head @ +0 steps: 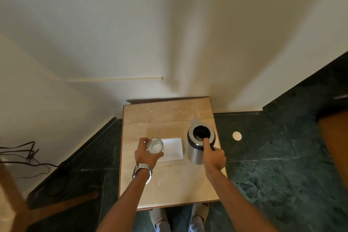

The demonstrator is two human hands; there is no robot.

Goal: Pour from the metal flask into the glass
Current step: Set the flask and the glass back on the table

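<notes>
A metal flask (195,153) with a black top and a spout pointing away from me stands upright on the right side of a small beige table (169,184). My right hand (214,156) grips its near side, thumb resting on the lid. A clear glass (154,145) sits upright at the left end of a white rectangular tray (174,149). My left hand (146,153), with a metal watch on the wrist, is wrapped around the glass from the near left.
The table stands against a white wall, over a dark green stone floor (282,175). Dark cables (28,154) lie at the left. A brown wooden piece (335,156) is at the right edge. My feet (178,218) are under the table's near edge.
</notes>
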